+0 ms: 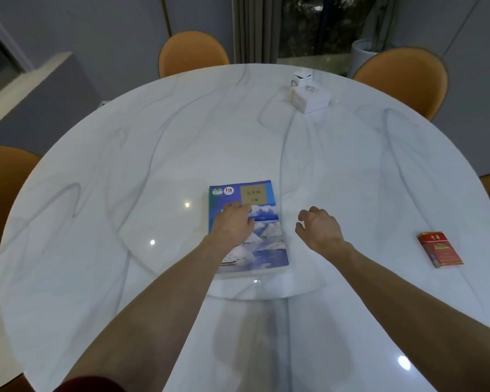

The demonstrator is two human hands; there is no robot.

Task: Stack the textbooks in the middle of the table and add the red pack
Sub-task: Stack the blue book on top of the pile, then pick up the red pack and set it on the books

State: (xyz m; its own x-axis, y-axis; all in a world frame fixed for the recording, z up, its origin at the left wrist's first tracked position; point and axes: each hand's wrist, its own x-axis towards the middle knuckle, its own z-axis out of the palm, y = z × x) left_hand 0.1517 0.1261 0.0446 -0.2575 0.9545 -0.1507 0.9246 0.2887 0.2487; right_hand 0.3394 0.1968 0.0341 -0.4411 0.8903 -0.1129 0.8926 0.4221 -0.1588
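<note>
A blue textbook point(262, 244) with clouds and white heaps on its cover lies near the middle of the round marble table point(125, 171); at least one more book edge shows under it. My left hand point(234, 223) rests flat on the cover's left half, fingers spread, pressing down without gripping. My right hand point(318, 226) hovers just right of the book, fingers curled loosely, holding nothing. The red pack point(439, 249) lies flat on the table at the right, well apart from both hands.
Two white boxes point(310, 93) sit at the table's far right side. Orange chairs point(193, 52) ring the table at the back, left and right. A round inset turntable edge runs under the book.
</note>
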